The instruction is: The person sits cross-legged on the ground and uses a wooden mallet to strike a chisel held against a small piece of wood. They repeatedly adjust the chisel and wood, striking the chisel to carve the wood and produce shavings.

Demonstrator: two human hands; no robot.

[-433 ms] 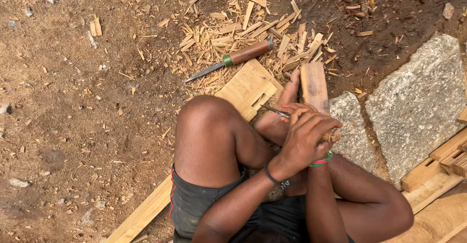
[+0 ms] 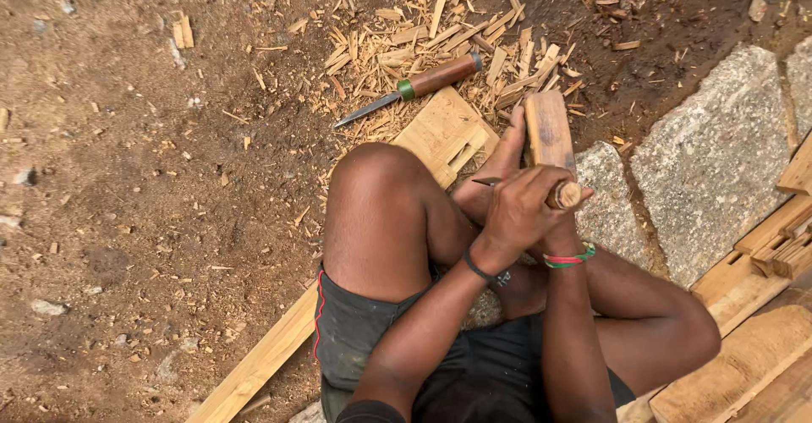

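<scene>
I sit on the ground with my bare knee (image 2: pixel 381 211) raised. My left hand (image 2: pixel 520 211), with a black band at the wrist, is closed over a small tool. The tool's round wooden handle end (image 2: pixel 564 195) sticks out to the right and its thin blade (image 2: pixel 486 182) points left. My right hand (image 2: pixel 560 235), with a green and red bracelet, sits under the left hand and is mostly hidden, clasped on the same tool. Just beyond them stands a rectangular wood block (image 2: pixel 550 127), with my foot (image 2: pixel 505 152) pressed against its left side.
A knife with a brown handle and green band (image 2: pixel 419 85) lies among wood chips (image 2: pixel 440 34). A flat notched board (image 2: pixel 444 131) lies under my leg. Grey stone slabs (image 2: pixel 719 152) are at the right, with wooden pieces (image 2: pixel 761 338) at the lower right and bare dirt (image 2: pixel 152 178) to the left.
Both hands have shifted slightly forward with the tool, closer to the wood block. The block and the knife on the ground stay in place.
</scene>
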